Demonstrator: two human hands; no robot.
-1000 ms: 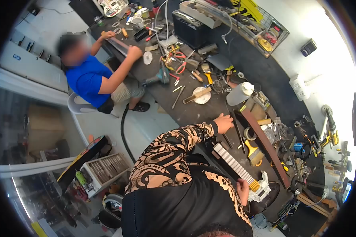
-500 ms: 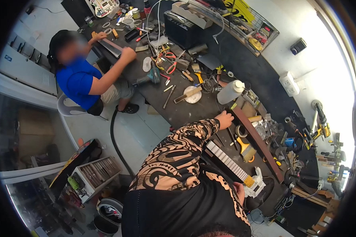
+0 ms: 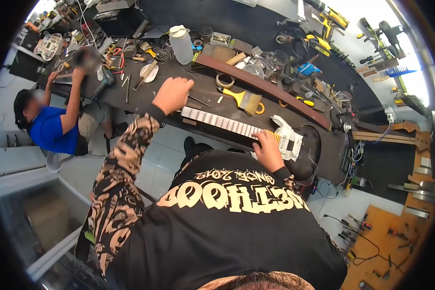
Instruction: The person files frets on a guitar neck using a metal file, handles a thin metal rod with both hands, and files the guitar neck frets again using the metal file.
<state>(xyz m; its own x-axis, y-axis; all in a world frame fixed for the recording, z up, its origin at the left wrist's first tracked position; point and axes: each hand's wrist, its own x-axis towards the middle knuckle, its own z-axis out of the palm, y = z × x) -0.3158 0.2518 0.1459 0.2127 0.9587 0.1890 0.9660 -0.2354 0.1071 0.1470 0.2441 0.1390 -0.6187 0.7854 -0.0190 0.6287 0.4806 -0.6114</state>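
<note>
My left hand (image 3: 173,94) is raised over the bench edge, beyond the far end of a guitar neck. Its fingers are curled closed, and what they hold, if anything, is hidden. My right hand (image 3: 269,152) rests on the neck near the body, fingers lying across it. White strips between the frets cover the guitar neck (image 3: 217,121), with a yellow part near the body. White paper (image 3: 290,140) lies over part of the dark guitar body (image 3: 310,150). Beside the neck lie a wide paintbrush (image 3: 246,101) and a thin dark rod (image 3: 199,101).
A long brown beam (image 3: 270,89) runs along the bench behind the brush. A roll of tape (image 3: 225,80), a white bottle (image 3: 181,44) and a white disc (image 3: 149,73) stand or lie nearby. Another person (image 3: 58,121) works at the left end. Tools hang on the right wall.
My view has swung right. My left hand has lifted away from the beam's end and curled. My right hand, mostly hidden before, now lies on the guitar neck.
</note>
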